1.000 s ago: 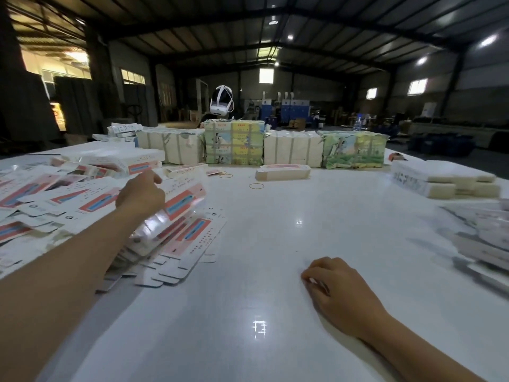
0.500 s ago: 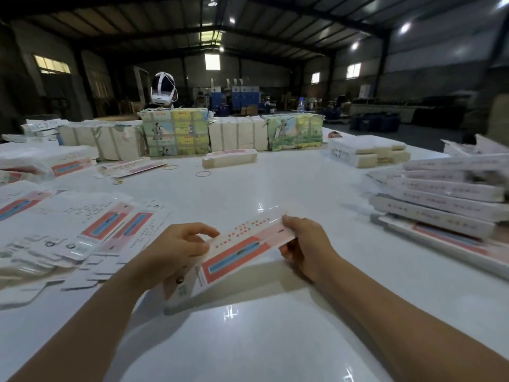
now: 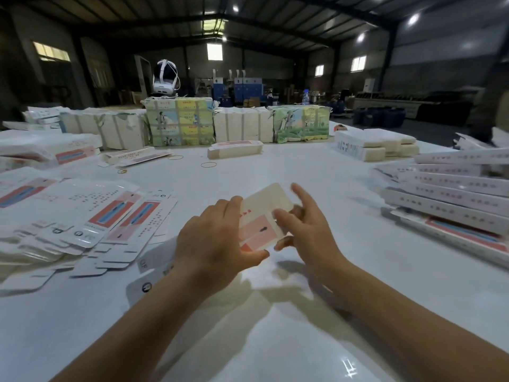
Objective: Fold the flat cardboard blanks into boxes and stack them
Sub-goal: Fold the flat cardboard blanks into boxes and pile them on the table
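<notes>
I hold one flat cardboard blank (image 3: 261,216), white with a pink panel, above the white table (image 3: 275,326) in front of me. My left hand (image 3: 217,238) grips its left side, thumb under the lower edge. My right hand (image 3: 305,224) pinches its right edge with thumb and lower fingers, the index finger raised. The blank's near end runs down behind my left wrist. A spread pile of flat blanks (image 3: 82,216) lies at the left. Folded long boxes (image 3: 454,194) are stacked at the right.
Wrapped bundles (image 3: 179,122) line the table's far side, with a white headset (image 3: 164,78) on top. A single folded box (image 3: 234,148) and rubber bands (image 3: 208,164) lie mid-table. Another white stack (image 3: 374,144) sits far right.
The blank has turned from lying crosswise to pointing away from me. Both hands have come closer together on it, and my right index finger has lifted off.
</notes>
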The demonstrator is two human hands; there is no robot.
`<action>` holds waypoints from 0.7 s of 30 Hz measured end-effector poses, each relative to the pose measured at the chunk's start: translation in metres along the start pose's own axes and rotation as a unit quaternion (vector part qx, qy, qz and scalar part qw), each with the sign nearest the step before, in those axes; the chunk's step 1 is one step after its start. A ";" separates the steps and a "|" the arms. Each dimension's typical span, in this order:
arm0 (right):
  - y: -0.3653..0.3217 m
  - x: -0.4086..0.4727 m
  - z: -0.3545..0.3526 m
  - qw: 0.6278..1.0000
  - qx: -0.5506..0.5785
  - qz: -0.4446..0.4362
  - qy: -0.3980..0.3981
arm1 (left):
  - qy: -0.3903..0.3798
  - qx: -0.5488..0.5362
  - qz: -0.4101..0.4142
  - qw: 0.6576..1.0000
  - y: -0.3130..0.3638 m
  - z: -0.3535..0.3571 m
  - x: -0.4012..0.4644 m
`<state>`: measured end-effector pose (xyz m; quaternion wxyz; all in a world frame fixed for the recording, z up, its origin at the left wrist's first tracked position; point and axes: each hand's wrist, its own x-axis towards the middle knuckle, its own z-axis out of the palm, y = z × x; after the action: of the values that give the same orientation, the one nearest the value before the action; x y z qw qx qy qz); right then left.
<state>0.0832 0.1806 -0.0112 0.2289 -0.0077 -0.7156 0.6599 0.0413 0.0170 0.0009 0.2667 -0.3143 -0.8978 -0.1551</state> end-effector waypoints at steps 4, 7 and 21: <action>0.006 -0.005 0.003 0.957 -0.224 -0.178 0.039 | 0.004 0.023 -0.037 0.999 0.002 -0.002 0.001; 0.010 -0.006 0.006 0.972 -0.204 -0.118 -0.002 | 0.007 0.037 -0.045 0.998 0.006 -0.004 0.000; -0.002 -0.005 0.004 0.980 0.081 0.117 -0.142 | 0.006 0.110 -0.015 0.994 0.014 -0.001 0.002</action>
<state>0.0865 0.1747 -0.0105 0.0462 0.0206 -0.6787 0.7327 0.0493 0.0276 0.0042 0.3030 -0.2688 -0.9123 -0.0609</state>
